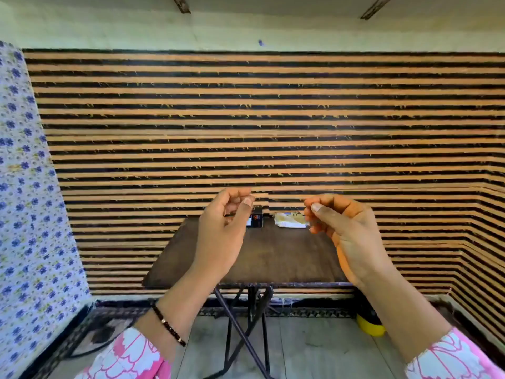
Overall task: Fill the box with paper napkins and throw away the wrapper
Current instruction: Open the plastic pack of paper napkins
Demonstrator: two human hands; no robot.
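A small dark box (256, 218) stands at the far edge of a brown folding table (273, 258). To its right lies a white and yellow wrapped pack of paper napkins (290, 220). My left hand (222, 233) is raised above the table in front of the box, fingers loosely curled, holding nothing. My right hand (341, 228) hovers just right of the napkin pack, fingers curled with the thumb against them and nothing visible in it. Both hands are apart from the objects.
The table stands on crossed metal legs (246, 332) before a wall with orange and black stripes. A yellow container (370, 325) sits on the floor at the right, partly behind my forearm. A flowered cloth (30, 214) hangs at the left.
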